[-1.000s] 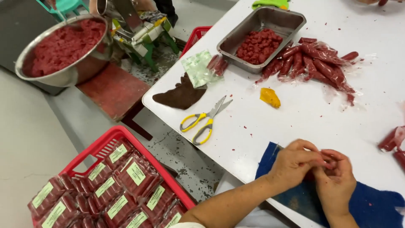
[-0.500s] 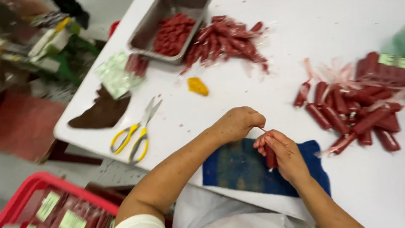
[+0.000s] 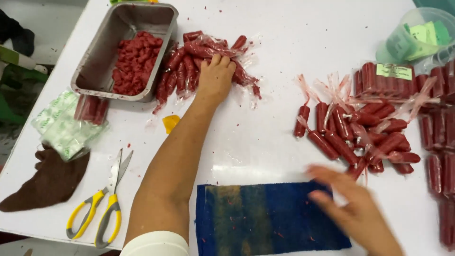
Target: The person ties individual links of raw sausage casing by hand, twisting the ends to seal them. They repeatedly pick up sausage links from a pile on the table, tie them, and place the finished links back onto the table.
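Observation:
My left hand [image 3: 215,78] reaches across the white table [image 3: 284,42] and rests fingers-down on a heap of red plastic-wrapped sausages [image 3: 189,64] beside a metal tray [image 3: 102,57] of red minced meat. Whether it grips one is not clear. My right hand [image 3: 353,208], blurred, hovers open with fingers spread over the right end of a blue cloth [image 3: 265,218], near a pile of tied red sausages [image 3: 355,132]. It holds nothing.
Yellow-handled scissors [image 3: 102,204] lie near the front left edge, beside a brown cloth [image 3: 47,182] and a bag of green labels [image 3: 61,128]. A small yellow piece [image 3: 169,122] lies mid-table. Packed sausage bundles [image 3: 403,78] and a clear plastic tub [image 3: 417,35] stand at the right.
Both hands were together tying a sausage over the blue cloth. Now my left hand has stretched out to the far heap and my right hand has come away empty, moving right.

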